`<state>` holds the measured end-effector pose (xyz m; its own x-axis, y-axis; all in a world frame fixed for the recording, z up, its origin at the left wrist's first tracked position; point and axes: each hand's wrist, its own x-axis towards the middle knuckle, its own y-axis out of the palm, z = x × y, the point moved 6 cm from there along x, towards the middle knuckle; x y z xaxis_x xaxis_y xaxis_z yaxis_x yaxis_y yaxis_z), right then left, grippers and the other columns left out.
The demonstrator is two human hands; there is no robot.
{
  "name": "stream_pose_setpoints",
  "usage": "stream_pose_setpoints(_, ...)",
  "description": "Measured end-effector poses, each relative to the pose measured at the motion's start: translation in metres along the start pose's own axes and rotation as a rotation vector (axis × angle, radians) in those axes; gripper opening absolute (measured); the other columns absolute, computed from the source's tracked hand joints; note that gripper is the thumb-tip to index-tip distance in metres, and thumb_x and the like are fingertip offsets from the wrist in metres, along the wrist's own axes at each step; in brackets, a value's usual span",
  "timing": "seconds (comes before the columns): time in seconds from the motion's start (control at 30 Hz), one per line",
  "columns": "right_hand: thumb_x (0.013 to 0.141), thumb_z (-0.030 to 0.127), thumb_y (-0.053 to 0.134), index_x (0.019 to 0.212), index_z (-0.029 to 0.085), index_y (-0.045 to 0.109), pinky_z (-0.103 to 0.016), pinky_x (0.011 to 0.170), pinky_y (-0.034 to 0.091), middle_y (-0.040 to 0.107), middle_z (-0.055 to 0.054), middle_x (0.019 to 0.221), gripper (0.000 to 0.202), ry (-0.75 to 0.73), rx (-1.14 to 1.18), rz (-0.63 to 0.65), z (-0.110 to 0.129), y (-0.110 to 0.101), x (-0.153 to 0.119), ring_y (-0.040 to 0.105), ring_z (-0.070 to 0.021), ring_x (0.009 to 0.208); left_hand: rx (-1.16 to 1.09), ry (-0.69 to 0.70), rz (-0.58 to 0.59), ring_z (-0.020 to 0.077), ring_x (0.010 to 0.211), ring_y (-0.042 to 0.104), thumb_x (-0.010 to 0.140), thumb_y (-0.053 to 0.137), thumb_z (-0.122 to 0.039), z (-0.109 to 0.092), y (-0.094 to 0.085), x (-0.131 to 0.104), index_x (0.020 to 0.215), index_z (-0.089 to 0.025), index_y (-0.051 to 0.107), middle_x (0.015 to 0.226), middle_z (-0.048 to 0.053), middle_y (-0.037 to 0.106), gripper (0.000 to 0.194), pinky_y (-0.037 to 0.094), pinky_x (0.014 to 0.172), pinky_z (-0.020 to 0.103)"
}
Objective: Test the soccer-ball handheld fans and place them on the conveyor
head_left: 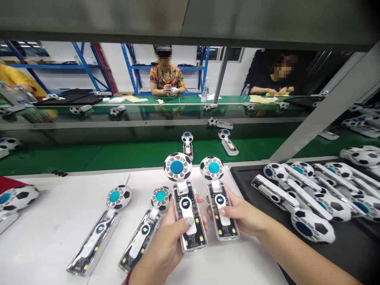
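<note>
My left hand (170, 233) is wrapped round a handheld fan (190, 234) with a soccer-ball head, blue centre and clear handle; its round display is lit and my thumb rests on the white strip. Just to the right, my right hand (242, 213) grips a similar fan (223, 221), thumb on its strip, display lit. Both fans are upright, side by side, apart. Left of my hands, two more fans, a nearer one (139, 241) and a farther one (92, 245), lie on the white table (38, 237) with lit displays.
A black tray (246, 178) with several fans stands at the right. Beyond the table, a green conveyor (142, 152) carries fans. A slanted metal post (314, 107) rises at right. Across the line sit a person in a patterned shirt (175, 73) and others. Another fan (20, 198) lies far left.
</note>
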<state>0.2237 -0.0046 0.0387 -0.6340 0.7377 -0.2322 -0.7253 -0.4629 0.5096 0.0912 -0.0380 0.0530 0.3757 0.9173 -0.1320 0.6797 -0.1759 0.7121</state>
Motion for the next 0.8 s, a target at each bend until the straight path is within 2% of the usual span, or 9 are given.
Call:
stream_pose_setpoints(0.17, 0.070, 0.025, 0.070, 0.120, 0.026, 0.028, -0.030, 0.070, 0.040, 0.055, -0.002, 0.088, 0.066, -0.064, -0.018, 0.030, 0.004, 0.003, 0.001, 0.056, -0.0164, 0.080, 0.009, 0.015, -0.019, 0.0172, 0.071, 0.056, 0.072, 0.063, -0.026, -0.002, -0.002, 0.000, 0.110, -0.019, 0.047, 0.081, 0.005, 0.059, 0.041, 0.042, 0.062, 0.027)
stream_pose_setpoints(0.3, 0.067, 0.026, 0.072, 0.118, 0.027, 0.030, -0.030, 0.069, 0.041, 0.053, -0.002, 0.093, 0.066, -0.093, 0.008, -0.016, 0.005, 0.002, 0.003, 0.055, -0.0143, 0.077, 0.002, -0.012, -0.034, 0.0177, 0.071, 0.056, 0.071, 0.065, -0.028, -0.001, -0.002, -0.001, 0.110, -0.020, 0.047, 0.082, 0.005, 0.059, 0.044, 0.041, 0.060, 0.027)
stream_pose_setpoints(0.5, 0.063, 0.025, 0.075, 0.116, 0.030, 0.033, -0.034, 0.073, 0.045, 0.051, -0.001, 0.100, 0.068, -0.135, 0.070, -0.088, 0.010, -0.002, 0.005, 0.059, -0.0159, 0.079, -0.005, -0.030, -0.078, 0.0177, 0.076, 0.056, 0.069, 0.067, -0.030, 0.000, -0.004, -0.002, 0.116, -0.023, 0.044, 0.085, 0.005, 0.060, 0.052, 0.040, 0.062, 0.025)
stream_pose_setpoints(0.63, 0.067, 0.024, 0.072, 0.129, 0.033, 0.018, -0.036, 0.076, 0.045, 0.050, -0.006, 0.109, 0.082, -0.163, 0.081, -0.068, 0.011, 0.001, 0.005, 0.060, -0.0171, 0.084, 0.033, -0.013, -0.112, 0.0183, 0.077, 0.056, 0.069, 0.067, -0.032, -0.001, -0.007, -0.002, 0.116, -0.022, 0.044, 0.086, 0.006, 0.060, 0.053, 0.041, 0.064, 0.026)
stream_pose_setpoints(0.8, 0.072, 0.025, 0.069, 0.136, 0.038, -0.005, -0.038, 0.077, 0.046, 0.042, -0.009, 0.122, 0.098, -0.225, 0.031, -0.050, 0.018, 0.008, 0.000, 0.061, -0.0201, 0.089, 0.092, 0.016, -0.101, 0.0181, 0.070, 0.056, 0.068, 0.068, -0.033, -0.008, -0.003, -0.004, 0.110, -0.020, 0.048, 0.080, 0.006, 0.060, 0.048, 0.041, 0.061, 0.027)
